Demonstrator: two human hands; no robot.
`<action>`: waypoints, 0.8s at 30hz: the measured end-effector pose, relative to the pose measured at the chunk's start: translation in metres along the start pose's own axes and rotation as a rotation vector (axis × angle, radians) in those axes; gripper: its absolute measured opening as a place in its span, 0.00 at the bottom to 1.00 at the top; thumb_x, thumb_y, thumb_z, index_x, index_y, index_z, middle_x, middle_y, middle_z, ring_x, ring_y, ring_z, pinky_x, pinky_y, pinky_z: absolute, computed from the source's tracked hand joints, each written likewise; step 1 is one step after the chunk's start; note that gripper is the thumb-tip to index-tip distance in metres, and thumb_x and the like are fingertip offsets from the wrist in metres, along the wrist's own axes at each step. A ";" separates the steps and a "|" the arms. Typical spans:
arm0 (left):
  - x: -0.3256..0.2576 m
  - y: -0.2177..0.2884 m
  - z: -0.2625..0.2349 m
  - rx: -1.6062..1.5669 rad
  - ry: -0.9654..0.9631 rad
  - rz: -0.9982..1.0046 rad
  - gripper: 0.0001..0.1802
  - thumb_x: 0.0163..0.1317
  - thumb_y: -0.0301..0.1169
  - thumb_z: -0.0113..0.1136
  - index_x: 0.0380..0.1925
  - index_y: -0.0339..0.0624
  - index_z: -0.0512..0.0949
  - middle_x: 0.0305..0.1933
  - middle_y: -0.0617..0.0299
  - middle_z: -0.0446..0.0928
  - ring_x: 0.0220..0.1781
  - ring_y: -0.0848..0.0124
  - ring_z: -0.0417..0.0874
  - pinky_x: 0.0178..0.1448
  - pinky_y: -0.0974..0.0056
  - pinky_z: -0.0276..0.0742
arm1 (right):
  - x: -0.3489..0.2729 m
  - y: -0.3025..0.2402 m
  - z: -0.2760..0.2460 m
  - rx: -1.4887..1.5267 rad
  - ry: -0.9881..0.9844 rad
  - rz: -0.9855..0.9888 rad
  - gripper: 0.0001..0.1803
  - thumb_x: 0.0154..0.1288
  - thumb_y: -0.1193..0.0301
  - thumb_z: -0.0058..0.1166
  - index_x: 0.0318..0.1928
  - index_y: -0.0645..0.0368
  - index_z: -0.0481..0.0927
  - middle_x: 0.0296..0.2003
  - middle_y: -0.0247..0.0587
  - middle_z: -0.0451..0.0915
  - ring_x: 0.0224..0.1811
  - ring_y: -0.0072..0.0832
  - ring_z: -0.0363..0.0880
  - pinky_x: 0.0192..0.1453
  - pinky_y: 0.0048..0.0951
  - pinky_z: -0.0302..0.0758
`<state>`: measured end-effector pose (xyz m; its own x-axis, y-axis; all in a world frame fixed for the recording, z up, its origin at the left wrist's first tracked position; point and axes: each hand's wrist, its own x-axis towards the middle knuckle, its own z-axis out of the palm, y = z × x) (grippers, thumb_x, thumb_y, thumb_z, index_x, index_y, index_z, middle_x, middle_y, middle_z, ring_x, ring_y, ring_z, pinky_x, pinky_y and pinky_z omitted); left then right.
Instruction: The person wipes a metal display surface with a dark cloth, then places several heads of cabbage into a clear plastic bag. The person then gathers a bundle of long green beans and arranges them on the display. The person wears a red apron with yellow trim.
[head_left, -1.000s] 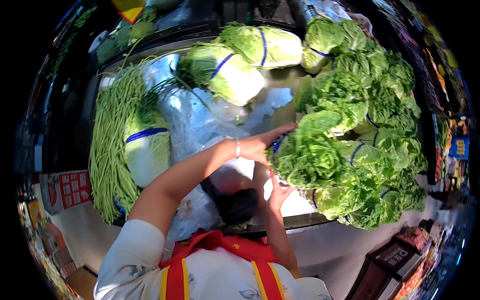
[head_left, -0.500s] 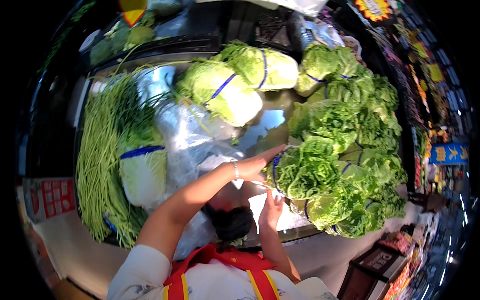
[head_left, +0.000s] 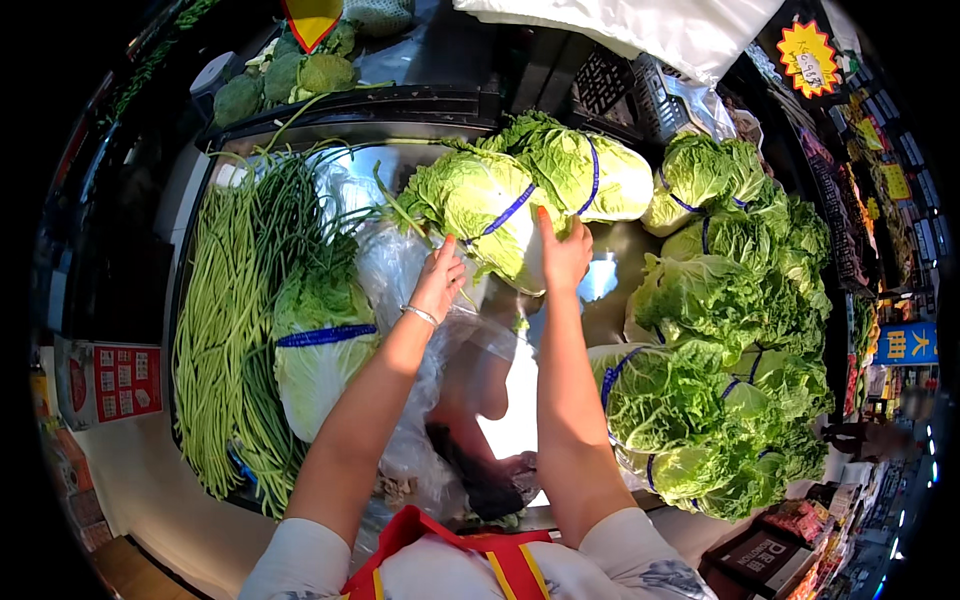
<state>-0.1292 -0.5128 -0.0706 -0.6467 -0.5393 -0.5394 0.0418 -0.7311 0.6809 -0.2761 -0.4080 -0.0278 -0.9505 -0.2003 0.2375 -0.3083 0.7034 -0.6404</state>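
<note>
Both my arms reach up into a shiny metal display bin (head_left: 400, 110). My left hand (head_left: 440, 277), with a thin bracelet at the wrist, touches the left underside of a pale green napa cabbage (head_left: 480, 210) bound with a blue band. On the same cabbage's right side rests my right hand (head_left: 564, 252), fingers spread against its leaves. Together the hands clasp that cabbage from both sides. A second banded cabbage (head_left: 590, 175) lies just behind it.
Long green beans (head_left: 225, 310) fill the bin's left side, with another banded cabbage (head_left: 320, 345) beside them. Several leafy cabbages (head_left: 720, 330) are stacked at the right. Clear plastic wrap (head_left: 400, 270) lies in the middle. Broccoli (head_left: 300, 75) sits on the shelf behind.
Both hands have left the leafy cabbage pile at the right and moved up and back to the cabbage at the bin's far middle, now clasping it.
</note>
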 end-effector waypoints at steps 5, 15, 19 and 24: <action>0.024 0.008 -0.001 -0.197 -0.084 -0.059 0.54 0.48 0.66 0.55 0.66 0.44 0.48 0.61 0.49 0.62 0.62 0.58 0.65 0.61 0.56 0.63 | -0.017 -0.022 -0.018 0.018 -0.205 -0.071 0.48 0.40 0.40 0.63 0.55 0.61 0.68 0.54 0.56 0.64 0.58 0.53 0.59 0.61 0.46 0.59; 0.016 -0.054 -0.049 -0.309 -0.535 0.252 0.39 0.59 0.54 0.50 0.65 0.45 0.54 0.67 0.62 0.59 0.67 0.65 0.59 0.68 0.56 0.55 | -0.132 0.014 -0.032 0.242 0.093 -0.306 0.60 0.27 0.56 0.76 0.62 0.63 0.55 0.60 0.57 0.53 0.63 0.54 0.50 0.64 0.50 0.52; 0.003 -0.044 -0.017 -0.167 -0.456 0.288 0.37 0.54 0.35 0.64 0.61 0.43 0.58 0.61 0.62 0.64 0.62 0.66 0.65 0.65 0.59 0.60 | -0.128 0.032 -0.035 0.401 0.149 -0.172 0.59 0.31 0.64 0.75 0.63 0.66 0.52 0.61 0.58 0.53 0.63 0.49 0.52 0.66 0.44 0.52; -0.014 -0.004 0.062 0.246 -0.488 0.251 0.34 0.44 0.24 0.69 0.53 0.38 0.65 0.51 0.60 0.72 0.51 0.71 0.74 0.55 0.66 0.71 | -0.109 0.050 -0.021 0.685 0.317 0.028 0.62 0.31 0.61 0.76 0.64 0.68 0.49 0.61 0.58 0.53 0.63 0.49 0.55 0.66 0.43 0.54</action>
<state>-0.1677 -0.4768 -0.0348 -0.9174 -0.3858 -0.0973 0.0984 -0.4571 0.8839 -0.1869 -0.3365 -0.0709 -0.9336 0.0900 0.3468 -0.3376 0.1030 -0.9356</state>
